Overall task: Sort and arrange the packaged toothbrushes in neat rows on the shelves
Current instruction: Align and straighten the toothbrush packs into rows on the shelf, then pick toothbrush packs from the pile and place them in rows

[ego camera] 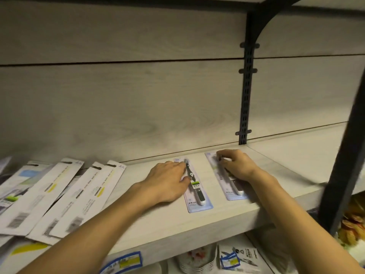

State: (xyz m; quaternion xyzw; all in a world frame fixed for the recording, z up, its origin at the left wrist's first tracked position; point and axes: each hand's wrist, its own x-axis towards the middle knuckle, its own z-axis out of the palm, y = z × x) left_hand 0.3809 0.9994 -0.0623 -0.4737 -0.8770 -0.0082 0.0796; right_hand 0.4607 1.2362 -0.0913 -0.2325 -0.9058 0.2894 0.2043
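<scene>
Starting at the far left, I am looking at a loose pile of toothbrush packs (59,196) lying face down and overlapping on the shelf (158,220), their white backs and barcodes showing, fanned at a slant with their hang-holes pointing to the far side. One pack at the very left edge is showing its front, with a blue and green print.

Moving right, my left hand (166,180) is resting palm down on the shelf, its fingers (173,167) spread flat and touching the left edge of a pale blue toothbrush pack (197,192). The grip here is open, pressing rather than holding. That pack is lying face up, running from the near edge of the shelf toward the back wall, with a dark toothbrush visible under the clear cover.

Just to the right, a second pale blue pack (225,182) is lying face up and roughly parallel to the first, with a bare strip of shelf between them. My right hand (237,167) is sitting on top of it, fingers curled down onto its far end; I cannot tell whether this grip is pinching the pack or only pressing on it.

Farther right, a black slotted rail (245,95) is running up the wooden back wall, and a black post (343,155) is standing near me at the right edge.
</scene>
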